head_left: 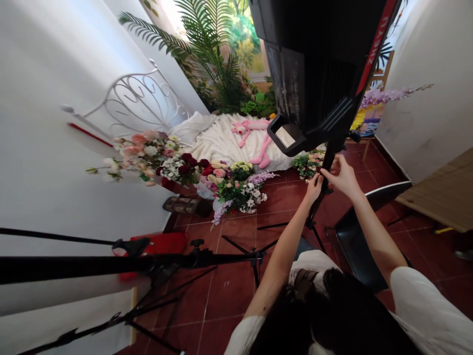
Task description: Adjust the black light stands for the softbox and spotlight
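A large black studio light point(314, 74) with a red strip lettered "ZHEYU" looms at the upper right, its handle point(286, 135) jutting toward the left. Beneath it runs a black light stand point(313, 209). My left hand point(315, 187) is closed round the stand's pole below the light. On the pole's right side, slightly higher, my right hand point(344, 176) grips with bent fingers, thumb against the pole. What lies under the fingertips, a knob or only the tube, is hidden.
More black stands point(177, 259) cross the lower left. A black chair point(360, 246) is close on my right, by a wooden panel point(443, 192). Flowers point(236, 185) stand before a bed with a white blanket point(218, 140) and a pink plush toy point(254, 125). A red case point(162, 244) sits left.
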A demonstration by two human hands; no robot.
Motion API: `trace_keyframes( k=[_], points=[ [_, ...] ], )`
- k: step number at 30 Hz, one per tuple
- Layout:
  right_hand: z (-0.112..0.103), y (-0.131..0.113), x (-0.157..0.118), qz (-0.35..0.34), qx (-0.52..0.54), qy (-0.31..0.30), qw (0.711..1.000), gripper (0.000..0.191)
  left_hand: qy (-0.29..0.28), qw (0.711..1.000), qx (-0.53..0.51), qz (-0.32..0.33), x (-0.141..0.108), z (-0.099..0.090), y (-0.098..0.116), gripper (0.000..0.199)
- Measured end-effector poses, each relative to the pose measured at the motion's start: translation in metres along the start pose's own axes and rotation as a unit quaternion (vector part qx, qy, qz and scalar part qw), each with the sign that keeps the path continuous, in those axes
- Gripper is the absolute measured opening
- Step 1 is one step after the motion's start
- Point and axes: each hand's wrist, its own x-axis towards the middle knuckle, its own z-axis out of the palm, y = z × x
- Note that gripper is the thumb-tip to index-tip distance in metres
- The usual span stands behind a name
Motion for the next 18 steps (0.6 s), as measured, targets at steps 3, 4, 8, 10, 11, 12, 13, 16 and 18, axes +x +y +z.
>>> trace_keyframes(
  k=[3,4,8,10,11,12,13,16,18],
  points=[
    [-0.002,0.017,-0.036,0.038,-0.016,-0.03,0.999,0.051,-0.004,0.998,0.054,0.034,0.001,-0.002,0.0,0.059],
    [-0.001,0.021,-0.046,0.046,-0.019,-0.032,0.998,0.049,-0.009,0.997,0.069,0.04,0.001,-0.002,0.0,0.062],
    [0.001,0.028,-0.073,0.08,-0.014,-0.043,0.996,0.037,-0.036,0.993,0.092,0.062,0.001,-0.003,-0.003,0.072],
    [0.004,0.03,-0.079,0.099,-0.01,-0.047,0.994,0.034,-0.049,0.993,0.089,0.066,0.0,-0.003,-0.003,0.074],
    [0.005,0.031,-0.08,0.104,-0.012,-0.05,0.993,0.034,-0.053,0.992,0.089,0.067,0.0,-0.003,-0.003,0.075],
    [0.006,0.031,-0.081,0.105,-0.017,-0.052,0.993,0.034,-0.055,0.992,0.089,0.068,0.0,-0.003,-0.003,0.075],
    [0.007,0.032,-0.081,0.102,-0.025,-0.053,0.993,0.033,-0.057,0.992,0.09,0.07,0.0,-0.003,-0.003,0.074],
    [0.01,0.034,-0.082,0.086,-0.052,-0.05,0.994,0.032,-0.06,0.991,0.088,0.078,0.0,-0.004,-0.002,0.073],
    [0.011,0.034,-0.083,0.09,-0.056,-0.04,0.994,0.035,-0.062,0.991,0.087,0.076,0.001,-0.004,-0.004,0.072]
  ],
)
